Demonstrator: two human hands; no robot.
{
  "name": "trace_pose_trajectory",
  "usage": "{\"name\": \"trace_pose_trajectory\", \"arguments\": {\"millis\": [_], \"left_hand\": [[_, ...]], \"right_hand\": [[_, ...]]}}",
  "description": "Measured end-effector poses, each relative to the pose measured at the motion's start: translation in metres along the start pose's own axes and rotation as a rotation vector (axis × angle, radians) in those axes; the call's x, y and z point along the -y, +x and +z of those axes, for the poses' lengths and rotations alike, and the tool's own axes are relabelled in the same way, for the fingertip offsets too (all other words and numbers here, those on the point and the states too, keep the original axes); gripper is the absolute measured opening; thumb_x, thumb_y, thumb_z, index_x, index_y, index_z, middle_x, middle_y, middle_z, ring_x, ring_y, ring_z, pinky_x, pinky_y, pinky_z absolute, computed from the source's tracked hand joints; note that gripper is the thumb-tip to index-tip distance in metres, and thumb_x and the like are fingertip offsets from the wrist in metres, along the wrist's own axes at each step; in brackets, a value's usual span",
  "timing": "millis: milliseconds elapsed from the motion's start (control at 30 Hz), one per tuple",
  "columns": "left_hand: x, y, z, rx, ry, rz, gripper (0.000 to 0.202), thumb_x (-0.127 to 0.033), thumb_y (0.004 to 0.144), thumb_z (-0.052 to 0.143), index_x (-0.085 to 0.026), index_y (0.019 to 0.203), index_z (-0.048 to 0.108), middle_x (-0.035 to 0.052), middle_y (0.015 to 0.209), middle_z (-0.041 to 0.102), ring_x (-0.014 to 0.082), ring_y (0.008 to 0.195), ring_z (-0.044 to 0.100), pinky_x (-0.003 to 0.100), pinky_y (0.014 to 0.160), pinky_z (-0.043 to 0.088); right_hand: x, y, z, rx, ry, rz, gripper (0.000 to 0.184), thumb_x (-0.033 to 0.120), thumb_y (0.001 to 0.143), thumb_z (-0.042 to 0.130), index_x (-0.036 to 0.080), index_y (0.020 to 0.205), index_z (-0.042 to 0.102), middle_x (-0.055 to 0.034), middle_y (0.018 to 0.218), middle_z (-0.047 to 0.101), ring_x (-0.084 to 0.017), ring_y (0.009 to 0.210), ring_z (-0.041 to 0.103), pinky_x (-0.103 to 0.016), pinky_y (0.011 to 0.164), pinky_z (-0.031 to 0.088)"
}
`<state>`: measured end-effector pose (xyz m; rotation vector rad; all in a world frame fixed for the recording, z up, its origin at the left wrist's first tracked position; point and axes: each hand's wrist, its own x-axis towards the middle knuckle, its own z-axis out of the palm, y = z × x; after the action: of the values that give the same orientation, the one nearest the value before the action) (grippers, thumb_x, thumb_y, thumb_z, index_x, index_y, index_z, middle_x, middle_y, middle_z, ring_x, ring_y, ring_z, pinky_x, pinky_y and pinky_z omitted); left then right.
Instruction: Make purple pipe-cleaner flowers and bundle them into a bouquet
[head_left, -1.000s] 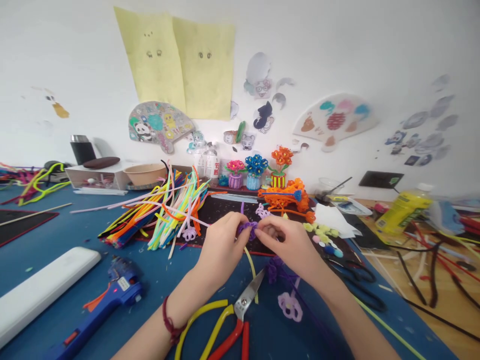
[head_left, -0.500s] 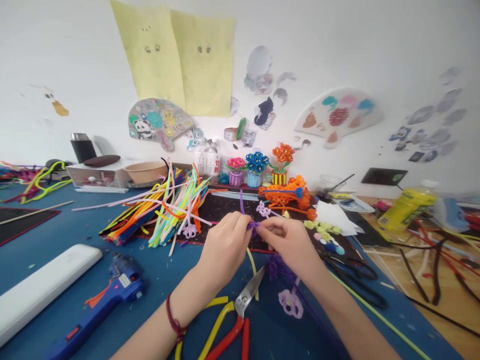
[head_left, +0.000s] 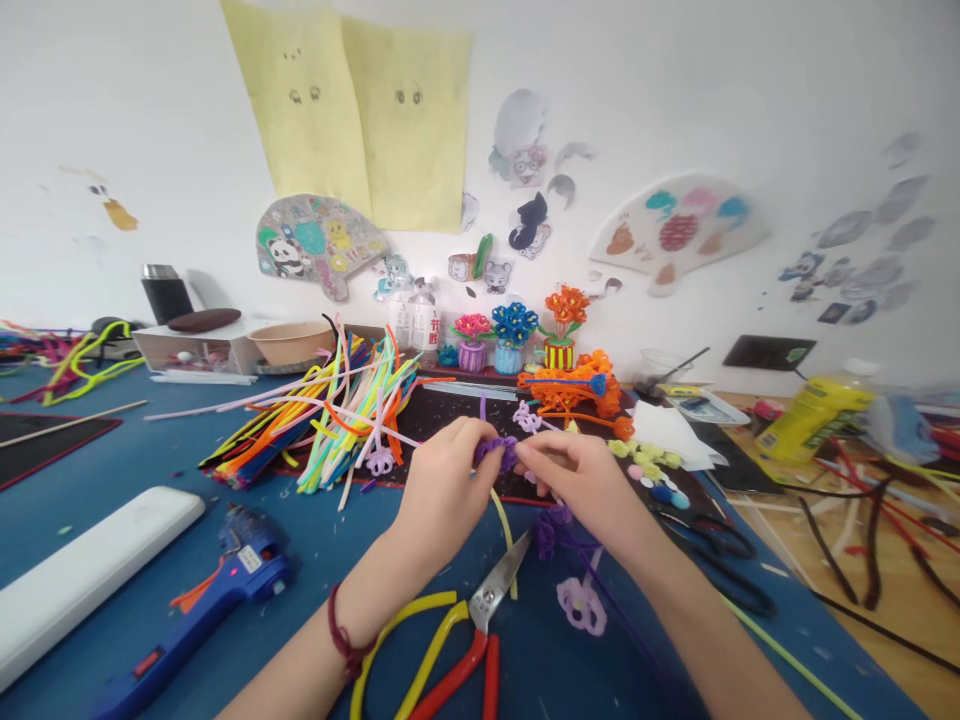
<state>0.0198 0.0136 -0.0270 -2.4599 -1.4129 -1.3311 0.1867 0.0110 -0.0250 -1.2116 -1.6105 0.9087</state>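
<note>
My left hand and my right hand meet over the blue table, both pinching a small purple pipe-cleaner flower between fingertips. A yellow-green stem hangs down from it. Below the right hand lie a dark purple pipe-cleaner piece and a lilac loop flower. Scissors with red and yellow handles lie open just under my wrists.
A pile of coloured pipe cleaners spreads at left centre. A blue glue gun and a white bar lie front left. Small flower pots, orange pipe-cleaner work, pompoms, black scissors and a yellow bottle sit right.
Both hands stayed together on the purple flower, working it with small finger shifts; the flower shows a little more between the fingertips now. The view tilted slightly.
</note>
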Motion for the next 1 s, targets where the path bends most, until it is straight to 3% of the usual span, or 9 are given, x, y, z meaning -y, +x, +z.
{"name": "trace_pose_trajectory", "arguments": {"millis": [100,200,300,367,533,700,900,1000], "left_hand": [[-0.001,0.006,-0.004,0.029,-0.242,-0.231,0.011,-0.026,0.081,0.059,-0.017,0.077,0.063,-0.0028,0.059,0.059,0.0105,0.052,0.051,0.022,0.052,0.037],[0.0,0.008,-0.004,0.082,-0.51,-0.383,0.018,-0.033,0.077,0.063,-0.015,0.078,0.065,0.0001,0.063,0.062,0.0116,0.054,0.054,0.021,0.05,0.039],[-0.001,0.008,-0.004,0.155,-0.729,-0.492,0.021,-0.034,0.075,0.065,-0.013,0.08,0.065,0.0029,0.069,0.066,0.0119,0.056,0.056,0.021,0.049,0.042],[-0.003,0.009,-0.006,0.185,-0.821,-0.54,0.022,-0.034,0.074,0.067,-0.013,0.079,0.064,0.0023,0.068,0.065,0.0111,0.056,0.055,0.021,0.048,0.043],[-0.007,0.012,-0.014,0.243,-0.85,-0.5,0.021,-0.033,0.075,0.067,-0.013,0.081,0.064,0.001,0.068,0.062,0.0103,0.059,0.054,0.019,0.052,0.043],[-0.005,0.012,-0.016,0.219,-0.769,-0.38,0.02,-0.029,0.077,0.064,-0.015,0.092,0.065,0.0037,0.079,0.066,0.0143,0.071,0.061,0.023,0.063,0.047],[-0.004,0.01,-0.013,0.16,-0.694,-0.361,0.015,-0.028,0.078,0.063,-0.016,0.086,0.063,0.0008,0.07,0.063,0.0128,0.064,0.058,0.022,0.057,0.045],[-0.004,0.009,-0.015,0.148,-0.604,-0.317,0.011,-0.026,0.078,0.063,-0.016,0.084,0.063,-0.0006,0.068,0.062,0.0116,0.062,0.055,0.02,0.054,0.042]], "right_hand": [[-0.004,0.004,-0.007,-0.026,-0.13,-0.08,0.022,0.032,0.082,0.057,0.016,0.089,0.07,-0.0043,0.072,0.067,-0.014,0.053,0.055,-0.025,0.049,0.044],[-0.006,0.006,-0.003,-0.042,-0.276,-0.254,0.021,0.024,0.078,0.064,0.02,0.099,0.069,-0.002,0.079,0.064,-0.013,0.056,0.051,-0.024,0.053,0.043],[-0.006,0.005,0.007,-0.019,-0.332,-0.401,0.005,0.023,0.081,0.064,0.019,0.078,0.066,0.0009,0.067,0.055,-0.013,0.056,0.047,-0.024,0.051,0.037],[-0.005,0.003,0.011,-0.041,-0.34,-0.452,0.019,0.02,0.084,0.06,0.019,0.065,0.06,0.0018,0.061,0.049,-0.013,0.055,0.045,-0.024,0.051,0.035],[-0.004,0.002,0.008,-0.026,-0.265,-0.521,0.021,0.012,0.086,0.054,0.019,0.068,0.06,-0.0001,0.067,0.057,-0.014,0.062,0.051,-0.024,0.058,0.04],[-0.006,0.005,0.004,0.008,-0.233,-0.52,0.018,0.018,0.088,0.054,0.018,0.073,0.062,-0.0036,0.074,0.062,-0.016,0.069,0.055,-0.026,0.062,0.043],[-0.007,0.002,0.009,-0.081,-0.285,-0.598,0.009,0.019,0.086,0.06,0.018,0.078,0.064,-0.0025,0.074,0.062,-0.015,0.065,0.053,-0.025,0.059,0.043],[-0.008,0.0,0.011,-0.116,-0.274,-0.637,0.016,0.013,0.085,0.057,0.018,0.071,0.063,-0.0011,0.069,0.062,-0.014,0.063,0.054,-0.024,0.06,0.042]]}}
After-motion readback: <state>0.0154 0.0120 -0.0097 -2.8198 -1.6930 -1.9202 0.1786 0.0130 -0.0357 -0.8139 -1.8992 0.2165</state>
